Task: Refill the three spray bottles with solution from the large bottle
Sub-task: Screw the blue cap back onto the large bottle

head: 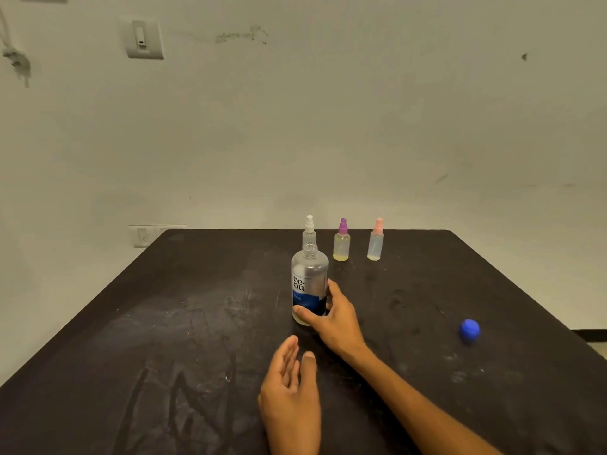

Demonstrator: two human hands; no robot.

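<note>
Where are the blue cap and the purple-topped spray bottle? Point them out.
blue cap (469, 330): head view, on the middle of its top.
purple-topped spray bottle (341, 246): head view, on its clear body.

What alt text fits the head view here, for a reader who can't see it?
A person's right hand grips an uncapped large bottle standing on a dark table, while the left hand hovers open nearby. Three small spray bottles, topped white, purple and pink, stand behind it; a blue cap lies at right.
</note>
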